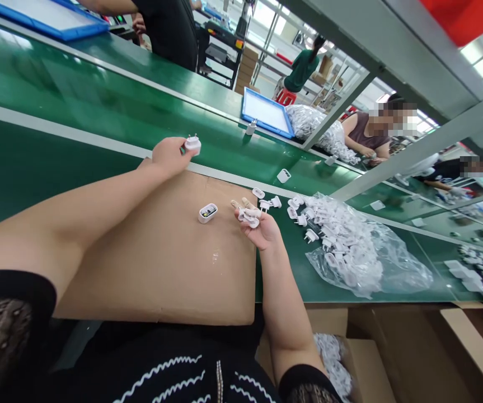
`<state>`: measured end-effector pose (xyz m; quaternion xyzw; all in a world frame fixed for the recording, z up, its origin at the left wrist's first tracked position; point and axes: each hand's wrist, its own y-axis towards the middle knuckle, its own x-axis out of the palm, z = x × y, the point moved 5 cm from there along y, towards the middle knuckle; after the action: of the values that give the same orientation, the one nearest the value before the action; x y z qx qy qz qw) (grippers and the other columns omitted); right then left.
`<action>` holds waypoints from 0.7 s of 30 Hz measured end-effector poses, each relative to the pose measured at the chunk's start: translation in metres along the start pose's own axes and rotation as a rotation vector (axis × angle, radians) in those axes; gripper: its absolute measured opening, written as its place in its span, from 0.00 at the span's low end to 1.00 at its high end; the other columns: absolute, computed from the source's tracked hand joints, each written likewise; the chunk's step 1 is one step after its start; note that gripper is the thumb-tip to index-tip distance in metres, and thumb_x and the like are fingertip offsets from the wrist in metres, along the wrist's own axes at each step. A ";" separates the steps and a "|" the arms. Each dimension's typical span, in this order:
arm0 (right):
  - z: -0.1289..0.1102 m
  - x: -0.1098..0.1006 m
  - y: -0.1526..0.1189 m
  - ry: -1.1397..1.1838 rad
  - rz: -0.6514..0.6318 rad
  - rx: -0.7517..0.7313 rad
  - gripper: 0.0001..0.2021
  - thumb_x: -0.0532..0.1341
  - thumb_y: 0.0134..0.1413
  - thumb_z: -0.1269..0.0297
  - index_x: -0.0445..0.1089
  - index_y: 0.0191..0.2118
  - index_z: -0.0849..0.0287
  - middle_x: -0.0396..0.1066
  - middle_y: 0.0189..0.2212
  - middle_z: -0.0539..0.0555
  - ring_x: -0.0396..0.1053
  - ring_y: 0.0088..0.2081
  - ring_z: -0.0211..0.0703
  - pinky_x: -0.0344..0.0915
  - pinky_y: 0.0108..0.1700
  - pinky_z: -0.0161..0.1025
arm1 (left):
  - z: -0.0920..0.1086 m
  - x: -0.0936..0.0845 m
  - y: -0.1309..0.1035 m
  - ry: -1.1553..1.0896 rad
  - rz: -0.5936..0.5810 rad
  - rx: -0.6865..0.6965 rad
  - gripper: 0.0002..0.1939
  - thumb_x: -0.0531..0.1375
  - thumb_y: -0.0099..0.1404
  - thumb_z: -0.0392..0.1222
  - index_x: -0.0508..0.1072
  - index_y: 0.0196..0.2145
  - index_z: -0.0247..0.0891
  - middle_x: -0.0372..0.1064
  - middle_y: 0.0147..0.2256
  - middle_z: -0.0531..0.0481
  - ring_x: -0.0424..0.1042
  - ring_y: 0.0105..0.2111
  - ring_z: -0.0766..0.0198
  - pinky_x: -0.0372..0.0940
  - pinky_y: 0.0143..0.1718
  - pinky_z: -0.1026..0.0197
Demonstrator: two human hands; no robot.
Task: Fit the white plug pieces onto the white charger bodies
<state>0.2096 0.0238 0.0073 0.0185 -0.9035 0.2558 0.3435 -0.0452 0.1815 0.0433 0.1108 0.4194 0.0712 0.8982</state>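
Between the fingers of my left hand (172,155) is a white plug adapter (193,145), its two pins pointing up, held over the belt's near edge. My right hand (260,225) is closed around several small white plug parts (249,216); pale covers sit on some of its fingertips. On the brown cardboard sheet (174,252), between the hands, lies an open white plug housing (208,212) with dark and yellowish parts showing inside. Just beyond my right hand are loose white plug parts (265,205), some with pins.
A clear plastic bag (401,263) spills a heap of white plug parts (337,235) on the right. The green belt (220,148) carries a white housing (284,176) and an upright plug (251,127). Blue-rimmed trays (268,112) stand beyond; co-workers sit across and at right.
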 end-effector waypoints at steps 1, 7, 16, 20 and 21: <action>0.000 0.001 -0.001 -0.014 -0.016 -0.021 0.17 0.58 0.45 0.75 0.68 0.43 0.55 0.74 0.44 0.56 0.74 0.36 0.39 0.65 0.22 0.27 | -0.009 0.004 0.015 0.020 -0.005 -0.041 0.15 0.60 0.64 0.53 0.72 0.34 0.37 0.70 0.31 0.50 0.69 0.41 0.57 0.60 0.39 0.59; 0.003 0.005 0.000 -0.120 -0.095 -0.055 0.17 0.66 0.40 0.72 0.71 0.41 0.55 0.74 0.38 0.53 0.72 0.34 0.37 0.61 0.21 0.24 | -0.039 0.006 0.045 0.082 -0.029 -0.189 0.17 0.63 0.63 0.49 0.71 0.42 0.33 0.71 0.44 0.39 0.66 0.50 0.46 0.61 0.49 0.50; 0.006 -0.002 0.007 -0.266 -0.015 -0.106 0.19 0.74 0.40 0.55 0.76 0.40 0.56 0.73 0.32 0.50 0.61 0.24 0.29 0.50 0.16 0.25 | 0.010 0.005 -0.071 -0.159 -0.139 0.151 0.24 0.58 0.65 0.60 0.74 0.48 0.39 0.72 0.49 0.45 0.68 0.50 0.51 0.64 0.52 0.53; 0.007 -0.001 0.007 -0.509 -0.004 -0.259 0.21 0.75 0.35 0.57 0.79 0.40 0.55 0.73 0.31 0.49 0.59 0.25 0.31 0.51 0.21 0.30 | 0.027 0.025 -0.135 -0.238 -0.377 0.205 0.39 0.66 0.53 0.65 0.70 0.56 0.40 0.69 0.54 0.42 0.69 0.51 0.48 0.66 0.51 0.51; 0.007 0.000 0.006 -0.591 0.013 -0.315 0.21 0.75 0.34 0.58 0.79 0.39 0.55 0.73 0.30 0.49 0.59 0.25 0.32 0.54 0.23 0.31 | 0.030 0.028 -0.144 -0.238 -0.385 0.229 0.39 0.66 0.52 0.64 0.69 0.56 0.39 0.69 0.54 0.41 0.68 0.51 0.47 0.66 0.51 0.50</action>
<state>0.2044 0.0259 0.0001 0.0326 -0.9926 0.0986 0.0635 0.0005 0.0450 0.0041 0.1376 0.3293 -0.1626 0.9199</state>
